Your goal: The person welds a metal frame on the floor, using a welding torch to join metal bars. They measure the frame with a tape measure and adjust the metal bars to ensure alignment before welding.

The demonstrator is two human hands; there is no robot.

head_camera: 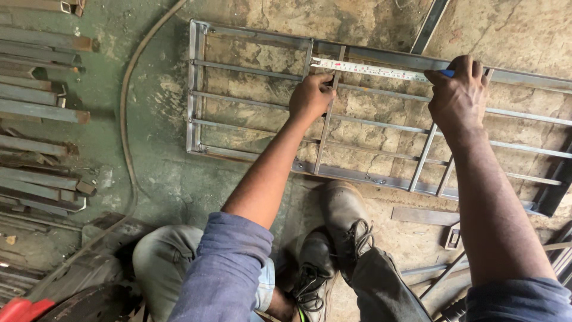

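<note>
Head view: a grey welded steel bar grille (250,119) lies flat on the concrete floor (173,179). A white measuring tape blade (369,70) already spans two upright bars. The left hand (311,95) presses the tape's end down, fingers curled against a bar; the right hand (457,95) pinches the tape case. No mark shows yet.

A white tape measure (369,70) lies stretched across the flat grey metal grille frame (250,89).

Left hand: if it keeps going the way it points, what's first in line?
Probably the tape measure just past the left hand, then the far rail of the metal frame; depth is unclear from above.
</note>
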